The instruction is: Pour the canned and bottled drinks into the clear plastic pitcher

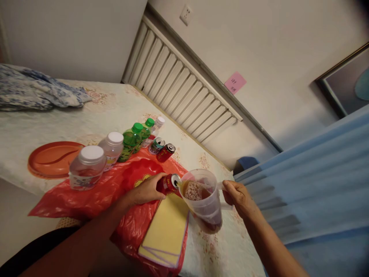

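Note:
My left hand (150, 188) is closed around a red drink can (167, 184), which tilts with its opened top at the rim of a clear plastic pitcher (206, 209). Yellowish liquid runs from the can into the pitcher, where a brown drink with bubbles shows. On the right, my right hand (238, 196) grips the pitcher's handle. Below the can lies a stack of yellow cloths (167, 231) with purple edging. Behind my left hand sits a red scalloped tray (138, 169) on a red plastic bag (100, 204).
Farther back stand a teal can (157, 146), another red can (166, 152), green-capped bottles (132, 142) and white-lidded jars (88, 169). An orange plate (52, 159) lies at the left, a patterned cloth (37, 88) beyond it. A radiator (184, 80) and a blue curtain (311, 181) border the table.

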Available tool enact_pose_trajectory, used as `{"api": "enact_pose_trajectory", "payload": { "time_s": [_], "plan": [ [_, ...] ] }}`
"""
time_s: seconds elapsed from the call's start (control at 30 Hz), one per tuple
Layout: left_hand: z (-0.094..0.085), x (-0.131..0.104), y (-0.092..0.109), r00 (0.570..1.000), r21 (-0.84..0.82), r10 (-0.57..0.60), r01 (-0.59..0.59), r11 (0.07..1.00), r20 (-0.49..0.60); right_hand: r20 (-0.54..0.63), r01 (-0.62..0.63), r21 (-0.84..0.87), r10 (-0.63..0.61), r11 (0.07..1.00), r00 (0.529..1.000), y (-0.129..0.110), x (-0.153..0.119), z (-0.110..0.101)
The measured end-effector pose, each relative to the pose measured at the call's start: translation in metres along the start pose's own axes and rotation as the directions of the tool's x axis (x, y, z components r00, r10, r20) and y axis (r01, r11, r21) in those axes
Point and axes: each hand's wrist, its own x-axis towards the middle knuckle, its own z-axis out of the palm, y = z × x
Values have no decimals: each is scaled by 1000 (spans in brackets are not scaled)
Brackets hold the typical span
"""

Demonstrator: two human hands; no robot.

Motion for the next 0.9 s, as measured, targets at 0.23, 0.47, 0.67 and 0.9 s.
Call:
{"api": "enact_pose_trajectory", "payload": {
  "time_s": [0.23,0.47,0.67,0.9],
  "plan": [
    [0,1,-1,1000,-7,-8,8,1000,10,12,-4,-19,4,1000,1000,-4,0,0],
    [0,1,2,1000,5,-18,18,1000,9,8,-6,-21,6,1000,1000,-4,0,1],
    [0,0,2,1000,-10,-13,13,1000,8,23,1,-33,-1,999,1000,-6,0,0],
    [0,0,0,1000,4,-7,7,1000,4,21,14,-38,-13,999,1000,-7,0,0]
  ]
}}
